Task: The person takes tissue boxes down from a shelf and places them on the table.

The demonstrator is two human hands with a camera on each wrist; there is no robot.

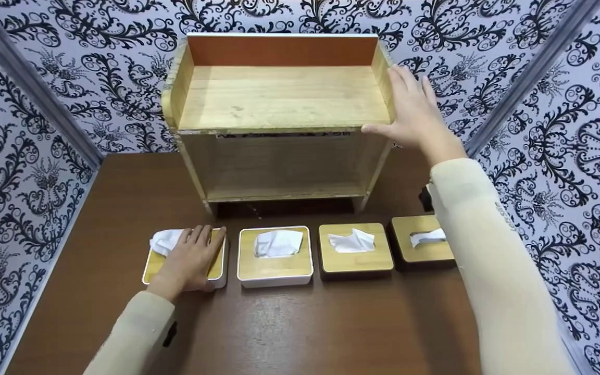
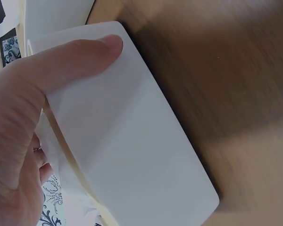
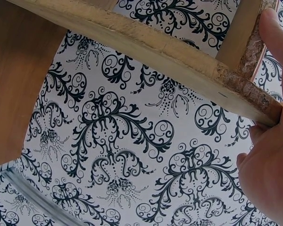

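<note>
My left hand (image 1: 188, 263) lies across the leftmost tissue box (image 1: 152, 264), which has a wooden lid, white sides and a white tissue (image 1: 166, 241) sticking out. Its thumb (image 2: 85, 59) presses the white side wall while the fingers reach over the lid, gripping the box. At the upper right, my right hand (image 1: 414, 112) holds the wooden shelf unit (image 1: 284, 99) by its right side panel (image 3: 170, 59). The right thumb rests at the front edge of the upper board; the other fingers lie on the panel's outer side, partly hidden in the right wrist view.
Right of the held box stand a white-sided tissue box (image 1: 275, 268) and two dark-sided ones, the nearer dark box (image 1: 356, 263) and the far-right box (image 1: 425, 253), partly behind my right sleeve. All stand on the brown table (image 1: 300, 333). Patterned walls (image 1: 555, 120) enclose the table's back and sides.
</note>
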